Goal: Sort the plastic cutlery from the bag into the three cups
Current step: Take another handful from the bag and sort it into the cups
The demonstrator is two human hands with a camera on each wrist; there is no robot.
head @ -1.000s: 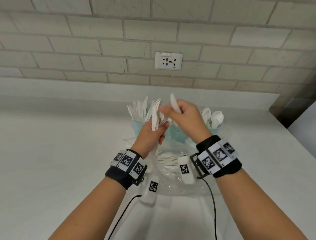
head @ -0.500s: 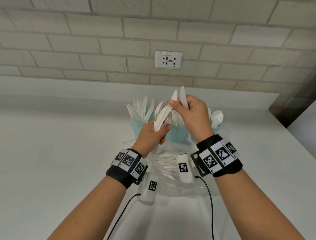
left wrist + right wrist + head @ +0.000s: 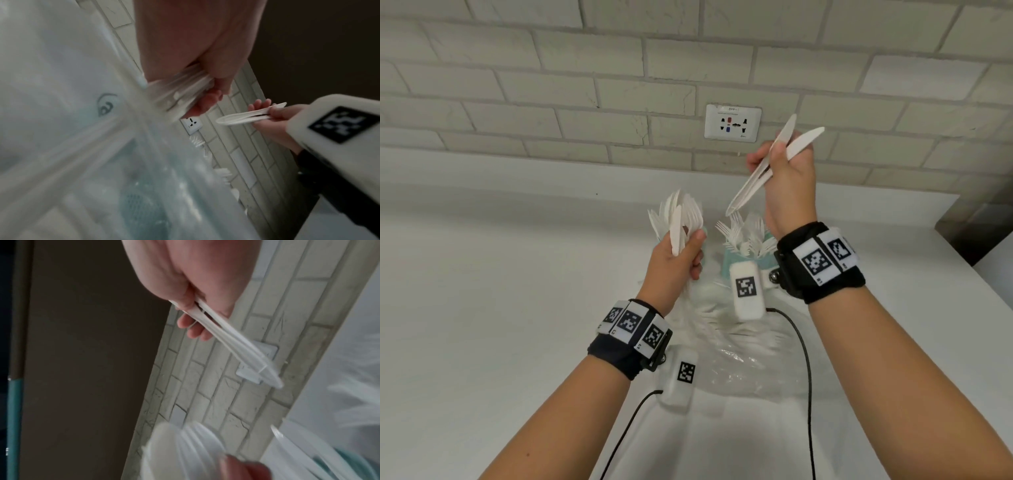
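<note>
My right hand (image 3: 777, 161) is raised in front of the wall and pinches two white plastic knives (image 3: 763, 174), which point down-left; the same knives (image 3: 232, 344) show in the right wrist view. Lower and to the left, my left hand (image 3: 688, 250) grips a bunch of white cutlery (image 3: 677, 229) by the handles, also seen as the bunch (image 3: 189, 92) in the left wrist view. A teal cup (image 3: 727, 265) full of forks (image 3: 739, 233) stands behind the hands. The left cup is mostly hidden by my left hand, the right one by my right wrist. The clear bag (image 3: 736, 356) lies below.
The white counter (image 3: 500, 308) spreads wide to the left and ends at an edge (image 3: 959, 274) on the right. A brick wall with a socket (image 3: 732, 122) stands close behind the cups. Cables (image 3: 804, 377) hang from both wrist cameras over the bag.
My right hand has pulled two knives out of the left hand's bunch and lifted them up and to the right. The left hand keeps its grip in about the same place.
</note>
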